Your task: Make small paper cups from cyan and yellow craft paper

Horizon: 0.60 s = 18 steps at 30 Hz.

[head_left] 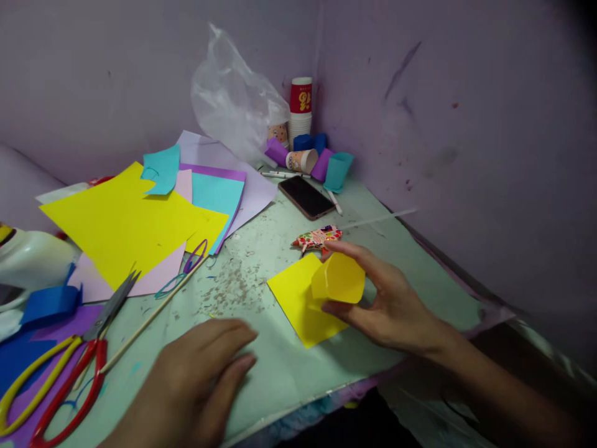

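My right hand [389, 302] grips a small yellow paper cup [338, 280] between thumb and forefinger. The cup is over, or standing on, a yellow paper square [305, 320]; whether its base touches the square I cannot tell. My left hand [200, 373] hovers near the table's front edge with fingers bent and thumb apart, nothing between them. Just behind the cup lies a floral-patterned hot glue gun [318, 238], with a clear glue stick [377, 219] reaching out to its right. Scissors [96, 339] with one red and one yellow handle rest left of my left hand.
Sheets of coloured paper [116, 214] cover the left back. A wooden stick [153, 314] lies beside the scissors, and a white bottle [35, 258] is at far left. Behind the glue gun are a phone [308, 197], a teal paper cup [338, 172], stacked cups [301, 106] and a plastic bag [233, 93].
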### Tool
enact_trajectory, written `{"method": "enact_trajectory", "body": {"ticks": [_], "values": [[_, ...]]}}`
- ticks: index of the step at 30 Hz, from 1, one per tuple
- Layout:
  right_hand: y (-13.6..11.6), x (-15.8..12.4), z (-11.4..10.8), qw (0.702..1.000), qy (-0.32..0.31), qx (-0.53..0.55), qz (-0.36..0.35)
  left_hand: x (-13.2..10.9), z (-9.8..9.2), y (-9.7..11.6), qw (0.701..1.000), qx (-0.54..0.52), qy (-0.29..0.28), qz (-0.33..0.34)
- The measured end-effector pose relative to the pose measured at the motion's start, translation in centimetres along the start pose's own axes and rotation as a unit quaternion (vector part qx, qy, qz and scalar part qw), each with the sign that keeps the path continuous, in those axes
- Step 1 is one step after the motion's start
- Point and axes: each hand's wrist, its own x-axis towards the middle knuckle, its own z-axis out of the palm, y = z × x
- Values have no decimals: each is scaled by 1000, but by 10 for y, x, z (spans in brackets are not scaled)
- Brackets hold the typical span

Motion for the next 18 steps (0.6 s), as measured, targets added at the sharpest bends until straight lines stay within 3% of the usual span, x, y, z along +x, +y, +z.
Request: {"method": "enact_trajectory", "body": {"ticks": [1,3,7,9,12,15,18], "values": [[-1,-1,-4,1000,18,-7,6,14,9,9,999,32,-5,41],[-2,-4,-15,995,83,-7,53,33,29,27,989,94,-78,87],[-7,-19,-39,972,206,25,112,34,70,50,968,89,-229,61],[-10,-28,-49,961,254,23,105,22,85,49,969,62,-228,77],[-13,-42,-56,947,300,16,115,7,101,39,981,46,-161,100],[-10,-49,-50,957,253,7,139,5,106,33,981,63,-129,126],[-3,-46,-32,985,115,14,126,9,105,33,976,88,-110,165]]}}
